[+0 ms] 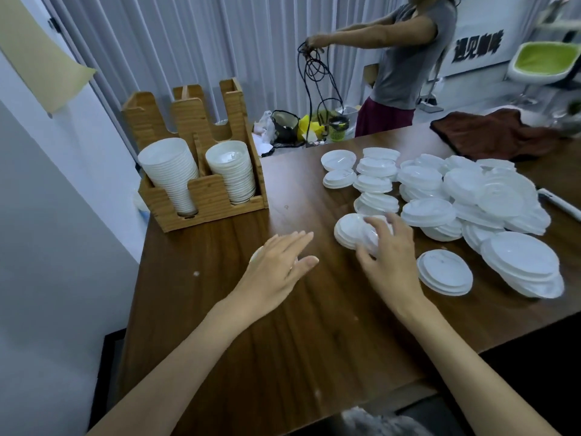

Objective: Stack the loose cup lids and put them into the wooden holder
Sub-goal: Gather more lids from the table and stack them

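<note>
The right hand (387, 247) curls its fingers and thumb round a small stack of lids (347, 231) lying on the dark wooden tabletop (283, 341), just beside the heap of loose cup lids (471, 196). The left hand (279, 267) lies flat with fingers straight, a white edge showing under it. The wooden holder (207, 196) stands at the far left corner, with two lid stacks (232, 174) in its front compartments.

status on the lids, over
Left hand open, flat over table. Right hand gripping small lid stack. Wooden holder front slots both stacked high. Loose lids heaped beyond.
</note>
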